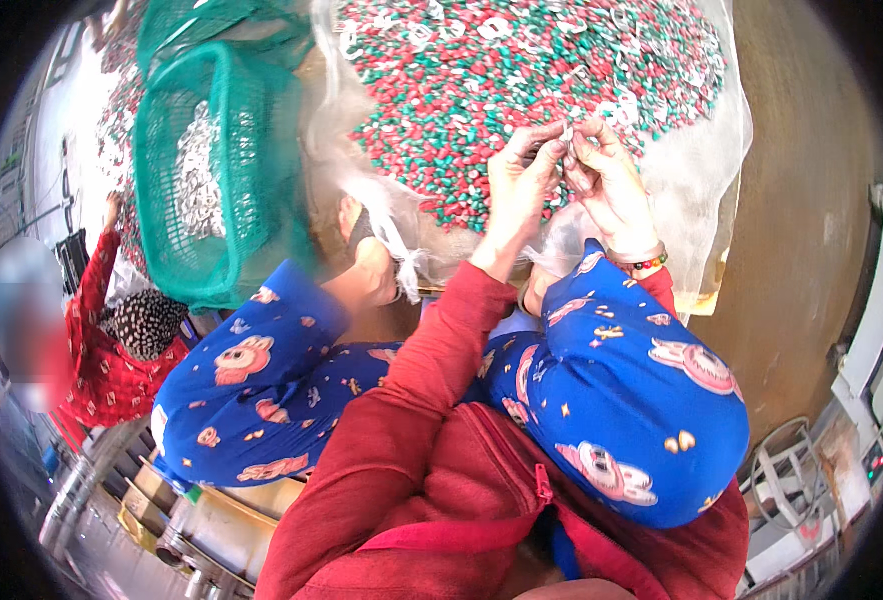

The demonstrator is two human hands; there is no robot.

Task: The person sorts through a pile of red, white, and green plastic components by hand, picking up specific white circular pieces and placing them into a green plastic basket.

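Observation:
My left hand (522, 178) and my right hand (614, 182) meet in front of me above a wide pile of small pieces. Their thumbs and fingers are closed in a pinch, the tips almost touching. Between them shows a small white piece (568, 133), too small to name its kind. Beneath and beyond the hands, the red, green and white pieces (502, 90) lie spread on a whitish sheet (702, 195). A beaded bracelet (650, 264) circles my right wrist.
A green plastic basket (230, 165) with white pieces (200, 180) inside stands to the left. Beyond it, a person in red (112, 345) sits near another pile. Brown floor (797, 150) runs along the right, with a metal frame (784, 470) at lower right.

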